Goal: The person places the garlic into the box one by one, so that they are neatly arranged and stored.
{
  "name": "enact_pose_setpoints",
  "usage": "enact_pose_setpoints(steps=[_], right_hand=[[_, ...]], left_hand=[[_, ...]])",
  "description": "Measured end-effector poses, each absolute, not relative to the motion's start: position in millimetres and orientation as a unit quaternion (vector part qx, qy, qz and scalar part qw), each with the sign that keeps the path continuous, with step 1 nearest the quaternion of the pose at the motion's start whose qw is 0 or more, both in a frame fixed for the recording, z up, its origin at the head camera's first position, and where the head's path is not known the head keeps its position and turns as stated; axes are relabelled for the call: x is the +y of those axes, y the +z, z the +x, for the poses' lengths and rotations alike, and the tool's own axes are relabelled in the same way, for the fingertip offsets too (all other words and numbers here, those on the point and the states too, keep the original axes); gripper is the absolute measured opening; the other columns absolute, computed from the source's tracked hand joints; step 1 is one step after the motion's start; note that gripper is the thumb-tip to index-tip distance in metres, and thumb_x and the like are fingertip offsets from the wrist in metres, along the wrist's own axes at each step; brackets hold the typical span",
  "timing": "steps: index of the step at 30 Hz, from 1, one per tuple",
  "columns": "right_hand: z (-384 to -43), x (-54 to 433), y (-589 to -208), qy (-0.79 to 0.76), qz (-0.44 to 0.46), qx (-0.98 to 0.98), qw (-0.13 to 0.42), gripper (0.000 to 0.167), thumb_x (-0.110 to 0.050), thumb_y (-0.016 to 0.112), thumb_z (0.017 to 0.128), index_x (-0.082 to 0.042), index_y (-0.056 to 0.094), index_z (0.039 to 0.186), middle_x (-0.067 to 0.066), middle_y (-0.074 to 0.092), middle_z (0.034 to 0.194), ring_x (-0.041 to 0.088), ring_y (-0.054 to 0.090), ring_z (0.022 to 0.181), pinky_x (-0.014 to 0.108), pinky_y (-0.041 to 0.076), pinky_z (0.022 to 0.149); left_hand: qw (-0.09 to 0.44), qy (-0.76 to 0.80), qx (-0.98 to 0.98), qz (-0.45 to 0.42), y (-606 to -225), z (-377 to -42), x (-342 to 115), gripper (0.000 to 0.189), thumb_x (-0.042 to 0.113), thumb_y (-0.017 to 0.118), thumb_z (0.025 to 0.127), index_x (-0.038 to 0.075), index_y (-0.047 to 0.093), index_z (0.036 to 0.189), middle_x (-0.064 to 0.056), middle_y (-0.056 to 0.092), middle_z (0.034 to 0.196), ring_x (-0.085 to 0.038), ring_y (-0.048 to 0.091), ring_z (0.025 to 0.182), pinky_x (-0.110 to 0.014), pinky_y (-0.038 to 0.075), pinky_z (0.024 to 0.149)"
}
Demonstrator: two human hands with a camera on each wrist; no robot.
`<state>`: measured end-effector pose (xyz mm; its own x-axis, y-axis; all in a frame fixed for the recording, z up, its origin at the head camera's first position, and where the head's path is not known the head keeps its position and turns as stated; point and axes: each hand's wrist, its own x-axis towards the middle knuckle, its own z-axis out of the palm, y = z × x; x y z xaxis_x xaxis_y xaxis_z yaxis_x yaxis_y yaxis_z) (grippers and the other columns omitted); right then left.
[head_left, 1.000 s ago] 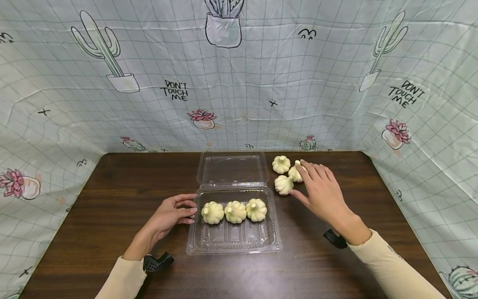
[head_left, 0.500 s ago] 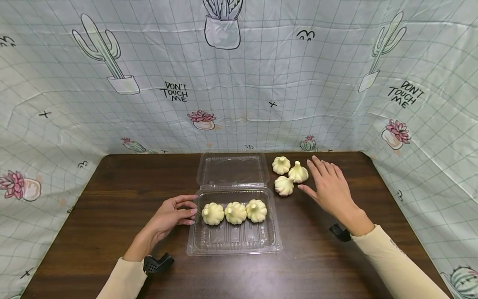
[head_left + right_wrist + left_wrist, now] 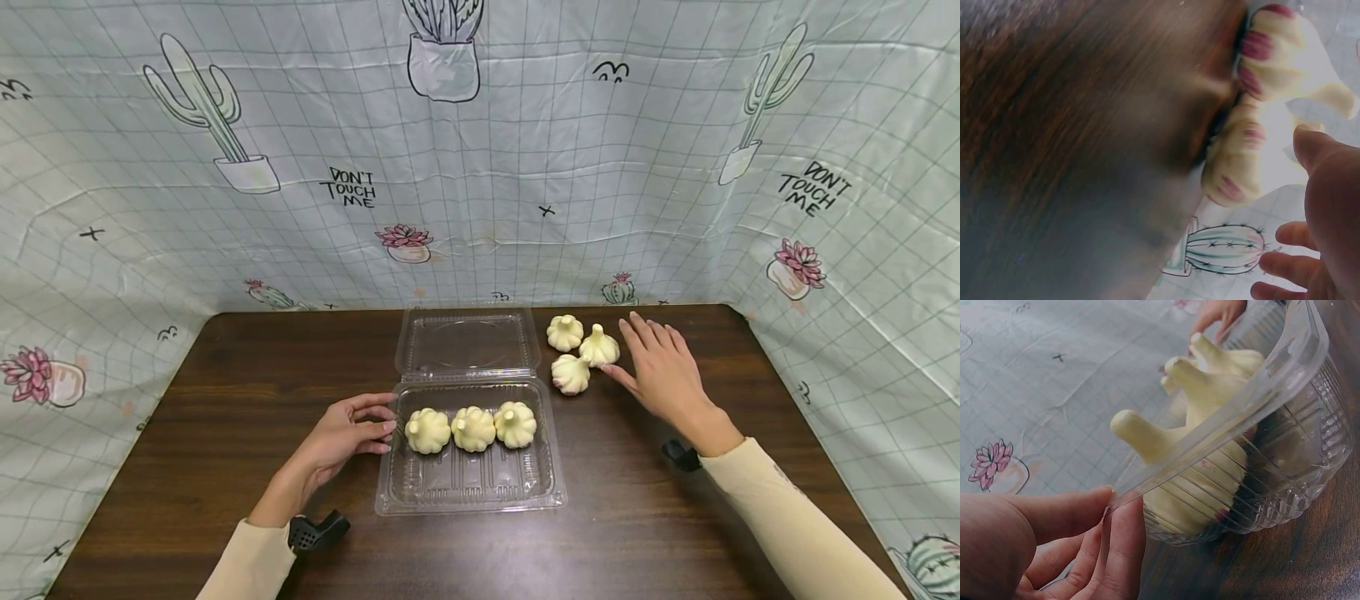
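My left hand (image 3: pixel 341 433) pinches the left rim of a clear plastic clamshell container (image 3: pixel 472 505) between thumb and fingers, which the left wrist view shows close up. Inside its base, three garlic bulbs (image 3: pixel 473 429) sit side by side in a row, stems up. Beyond the container's right back corner, three more bulbs lie in a cluster on the table: one at the back (image 3: pixel 565 332), a right one (image 3: pixel 599 347) and a front one (image 3: pixel 571 375). Right beside the right bulb is my right hand (image 3: pixel 663 367), fingers extended and spread, the thumb tip at the bulb's lower edge.
The container's lid (image 3: pixel 468 342) lies folded back toward the rear edge of the dark wooden table (image 3: pixel 247 375). A white cloth with cactus drawings (image 3: pixel 495 183) hangs behind and along both sides. Each wrist carries a black camera mount (image 3: pixel 318 531).
My right hand has drawn off the right garlic bulb toward the right, then shifted slightly so the thumb is back at its edge. The left hand and the container have stayed put.
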<state>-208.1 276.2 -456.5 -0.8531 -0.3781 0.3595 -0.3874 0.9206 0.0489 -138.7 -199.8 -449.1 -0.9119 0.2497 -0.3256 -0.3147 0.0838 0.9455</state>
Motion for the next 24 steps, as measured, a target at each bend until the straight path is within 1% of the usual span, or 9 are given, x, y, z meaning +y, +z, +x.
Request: enact_pose_setpoints(steps=[7,24], right_hand=[[-216,279,-462,0.009,0.193,-0.967,0.168,0.077,-0.040,0.075,0.097,0.006,0.049,0.152,0.030,0.049,0.154,0.050,0.049,0.137,0.063,0.037,0.118],[-229,274,-462,0.005,0.185,-0.978,0.100,0.075,-0.044,0.066,0.104,0.007,0.046,0.154,0.030,0.048,0.156,0.051,0.047,0.139,0.063,0.033,0.121]], left_hand=[[0.208,0.677,0.706,-0.024,-449,-138,-200,0.055,-0.004,0.063,0.102,-0.012,0.043,0.153,-0.006,0.061,0.108,-0.011,0.067,0.084,-0.023,0.063,0.073],[0.207,0.679,0.703,-0.022,-450,-139,-201,0.055,-0.004,0.064,0.102,-0.012,0.043,0.153,-0.006,0.062,0.109,-0.012,0.067,0.085,-0.024,0.063,0.074]])
